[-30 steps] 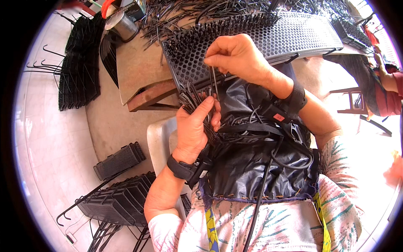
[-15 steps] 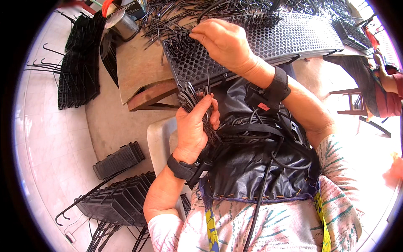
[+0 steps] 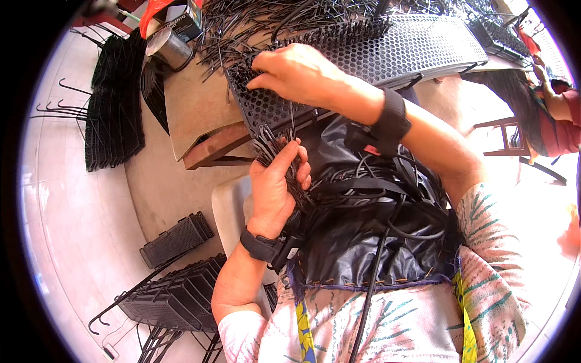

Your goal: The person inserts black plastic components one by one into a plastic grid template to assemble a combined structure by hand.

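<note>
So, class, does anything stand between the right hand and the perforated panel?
Nothing visible does: the right hand is over the left end of the perforated panel, near standing black tufts. The left hand grips strips nearer the body.

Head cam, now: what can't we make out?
All in the head view:
Middle of the black strips in the left hand: hidden in its grip; overlapping, so no count.
Part of the perforated panel: covered by the right hand.
Strip pile: cut off by the top edge.
Co-worker: cut off at the right rim.
</note>
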`<state>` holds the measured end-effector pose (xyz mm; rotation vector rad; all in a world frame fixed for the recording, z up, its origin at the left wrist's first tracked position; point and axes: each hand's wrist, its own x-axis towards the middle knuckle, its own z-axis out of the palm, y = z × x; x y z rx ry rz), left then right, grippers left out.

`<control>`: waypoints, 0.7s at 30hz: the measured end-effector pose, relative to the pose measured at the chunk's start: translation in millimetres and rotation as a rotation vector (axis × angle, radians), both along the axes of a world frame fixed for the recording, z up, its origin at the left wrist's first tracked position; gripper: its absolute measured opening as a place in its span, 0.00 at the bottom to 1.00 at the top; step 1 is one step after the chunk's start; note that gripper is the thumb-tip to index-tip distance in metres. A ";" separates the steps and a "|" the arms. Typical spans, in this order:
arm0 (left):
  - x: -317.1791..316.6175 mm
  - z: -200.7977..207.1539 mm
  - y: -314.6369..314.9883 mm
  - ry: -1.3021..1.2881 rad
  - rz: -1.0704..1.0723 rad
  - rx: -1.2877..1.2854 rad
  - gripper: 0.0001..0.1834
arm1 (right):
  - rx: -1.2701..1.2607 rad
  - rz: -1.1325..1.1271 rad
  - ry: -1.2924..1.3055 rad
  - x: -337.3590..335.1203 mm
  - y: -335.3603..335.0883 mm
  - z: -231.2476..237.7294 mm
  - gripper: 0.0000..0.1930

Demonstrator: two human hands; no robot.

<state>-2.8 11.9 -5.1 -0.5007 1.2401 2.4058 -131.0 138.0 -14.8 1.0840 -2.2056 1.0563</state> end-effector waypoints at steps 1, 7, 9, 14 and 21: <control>-0.2 -1.3 -1.8 -0.002 0.005 -0.001 0.06 | 0.010 -0.090 0.002 9.8 3.7 5.1 0.12; 2.8 6.9 2.3 0.064 -0.051 0.001 0.06 | -0.088 -0.082 -0.839 61.0 26.4 46.8 0.06; 4.3 4.5 1.4 0.060 -0.041 0.013 0.06 | -0.134 -0.080 -0.920 67.5 22.3 50.8 0.06; 5.8 2.4 1.8 0.095 -0.057 0.030 0.07 | -0.287 -0.077 -0.970 54.9 31.1 45.1 0.04; 7.6 -5.1 8.8 0.085 -0.063 -0.004 0.07 | -0.278 -0.455 -0.058 3.9 26.2 32.4 0.07</control>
